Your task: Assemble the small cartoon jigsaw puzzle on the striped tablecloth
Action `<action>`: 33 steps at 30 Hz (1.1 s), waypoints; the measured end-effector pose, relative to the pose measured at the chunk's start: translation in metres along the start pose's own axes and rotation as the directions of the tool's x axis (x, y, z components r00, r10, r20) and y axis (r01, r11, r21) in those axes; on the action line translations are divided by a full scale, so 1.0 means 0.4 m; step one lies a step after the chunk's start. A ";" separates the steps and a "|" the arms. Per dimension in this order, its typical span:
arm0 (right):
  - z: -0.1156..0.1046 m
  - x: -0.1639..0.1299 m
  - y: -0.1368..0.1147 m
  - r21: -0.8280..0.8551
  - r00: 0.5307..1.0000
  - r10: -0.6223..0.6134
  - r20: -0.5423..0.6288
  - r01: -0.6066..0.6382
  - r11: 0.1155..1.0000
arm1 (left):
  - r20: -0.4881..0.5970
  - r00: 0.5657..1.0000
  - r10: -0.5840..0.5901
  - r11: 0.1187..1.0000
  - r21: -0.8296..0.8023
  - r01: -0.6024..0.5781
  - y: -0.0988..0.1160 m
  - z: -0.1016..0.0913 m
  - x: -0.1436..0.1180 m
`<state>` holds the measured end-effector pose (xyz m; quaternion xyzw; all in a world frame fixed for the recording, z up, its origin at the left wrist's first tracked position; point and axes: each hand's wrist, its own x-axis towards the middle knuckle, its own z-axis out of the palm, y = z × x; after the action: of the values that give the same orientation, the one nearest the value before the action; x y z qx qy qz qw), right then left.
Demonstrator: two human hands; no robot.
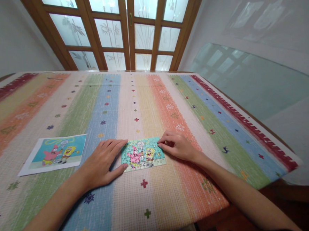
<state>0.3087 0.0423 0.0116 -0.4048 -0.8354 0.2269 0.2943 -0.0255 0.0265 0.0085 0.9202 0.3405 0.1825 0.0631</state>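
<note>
A small assembled jigsaw puzzle with cartoon figures on a teal ground lies flat on the striped tablecloth. My left hand rests palm down against the puzzle's left edge, fingers spread and touching it. Curled fingers of my right hand press on the puzzle's right edge near its top corner. Neither hand holds anything that I can see.
A printed picture of the same cartoon scene lies on the cloth to the left of my left hand. The table's right edge runs diagonally beside a glass surface. Wooden glazed doors stand behind the table.
</note>
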 end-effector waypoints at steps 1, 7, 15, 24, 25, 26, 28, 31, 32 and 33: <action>0.000 0.000 0.000 -0.005 1.000 -0.006 -0.008 0.006 1.000 | 0.002 1.000 0.000 1.000 0.001 0.000 0.000 0.001 -0.001; 0.005 -0.005 -0.005 -0.088 0.981 -0.185 -0.062 0.179 0.980 | -0.002 1.000 -0.010 1.000 -0.008 0.010 0.001 0.003 -0.001; 0.016 -0.009 -0.007 -0.181 0.959 -0.279 -0.046 0.266 0.947 | 0.010 1.000 -0.018 1.000 -0.010 0.019 0.001 0.000 0.002; 0.010 -0.009 -0.009 -0.193 0.971 -0.234 0.038 0.237 0.952 | 0.027 0.999 -0.032 0.999 -0.006 0.032 0.001 0.001 0.000; 0.010 -0.010 -0.010 -0.191 0.974 -0.222 0.044 0.226 0.955 | 0.028 0.999 -0.030 1.000 -0.005 0.030 0.001 0.002 0.000; 0.010 -0.010 -0.010 -0.190 0.976 -0.210 0.050 0.216 0.958 | 0.026 0.999 -0.029 1.000 -0.005 0.029 0.001 0.002 -0.001; 0.009 -0.011 -0.011 -0.187 0.979 -0.196 0.060 0.204 0.961 | 0.015 1.000 -0.025 1.000 -0.007 0.025 0.000 0.003 -0.001; 0.008 -0.009 -0.013 -0.192 0.978 -0.195 0.070 0.205 0.960 | 0.010 1.000 -0.022 1.000 -0.007 0.023 0.000 0.003 0.000; 0.008 -0.008 -0.013 -0.197 0.977 -0.200 0.074 0.211 0.957 | 0.013 1.000 -0.024 1.000 -0.006 0.024 0.001 0.002 0.001; 0.008 -0.008 -0.014 -0.204 0.976 -0.205 0.075 0.216 0.955 | 0.017 1.000 -0.026 1.000 -0.005 0.026 0.002 0.001 0.002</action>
<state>0.3049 0.0361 0.0118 -0.3362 -0.9006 0.1152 0.2503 -0.0244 0.0266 0.0085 0.9170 0.3515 0.1748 0.0710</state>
